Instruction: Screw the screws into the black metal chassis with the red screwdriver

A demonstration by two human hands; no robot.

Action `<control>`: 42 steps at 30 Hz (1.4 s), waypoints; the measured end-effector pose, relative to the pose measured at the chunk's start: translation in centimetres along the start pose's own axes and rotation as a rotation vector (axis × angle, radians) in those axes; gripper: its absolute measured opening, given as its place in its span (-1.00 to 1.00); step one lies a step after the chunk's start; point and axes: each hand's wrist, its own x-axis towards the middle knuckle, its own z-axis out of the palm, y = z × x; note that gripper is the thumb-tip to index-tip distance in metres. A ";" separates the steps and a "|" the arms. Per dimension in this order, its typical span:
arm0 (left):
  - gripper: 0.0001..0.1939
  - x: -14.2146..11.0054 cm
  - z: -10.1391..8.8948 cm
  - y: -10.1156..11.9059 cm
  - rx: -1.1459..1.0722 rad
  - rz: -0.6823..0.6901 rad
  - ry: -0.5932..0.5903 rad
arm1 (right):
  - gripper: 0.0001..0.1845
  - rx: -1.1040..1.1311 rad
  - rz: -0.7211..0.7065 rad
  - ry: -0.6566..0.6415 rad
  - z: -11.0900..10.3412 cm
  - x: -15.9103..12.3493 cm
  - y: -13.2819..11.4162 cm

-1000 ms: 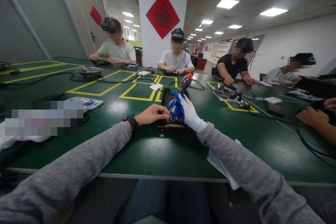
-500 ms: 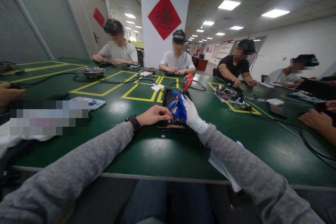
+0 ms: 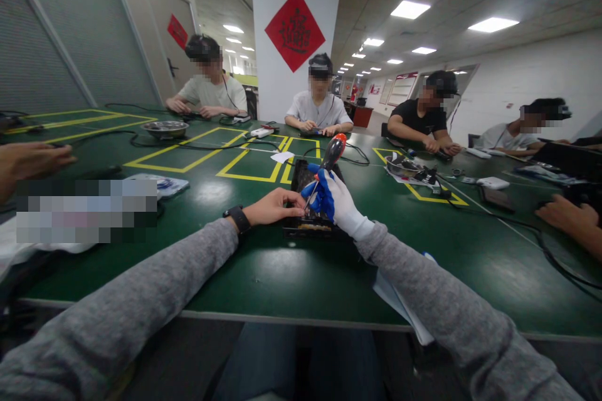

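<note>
My right hand [image 3: 339, 199], in a white glove with blue coating, grips a screwdriver [image 3: 335, 150] with a red and dark grey handle. The handle tilts up and away to the right, and the thin shaft slants down to the left. Under both hands lies a black, open device casing [image 3: 308, 233], its inside partly hidden by my fingers. Bare and wearing a dark wrist strap, my left hand [image 3: 277, 205] has its thumb and fingertips pinched together by the screwdriver's tip. What they pinch, if anything, is too small to make out.
The green table [image 3: 277, 276] carries yellow tape outlines. A metal bowl [image 3: 164, 130] stands far left, another bowl [image 3: 402, 164] with cables on the right. White paper [image 3: 403, 304] hangs over the front edge. Several co-workers sit around; one person's hand [image 3: 40, 163] reaches in at left.
The screwdriver's handle has turned in my right hand, showing more grey and less red. My left hand stays in place. A co-worker's hand at the left has come further into view.
</note>
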 end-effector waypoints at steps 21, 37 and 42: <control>-0.68 0.2 0.4 0.2 -0.054 -0.047 0.013 | -0.59 -0.030 -0.040 0.022 -0.1 0.1 0.2; -0.69 0.2 0.4 0.4 -0.035 -0.045 0.028 | -0.55 -0.056 -0.033 0.007 0.0 -0.1 0.0; -0.70 0.1 0.2 0.1 -0.069 -0.015 -0.019 | -0.58 0.018 -0.002 0.025 -0.1 0.0 0.2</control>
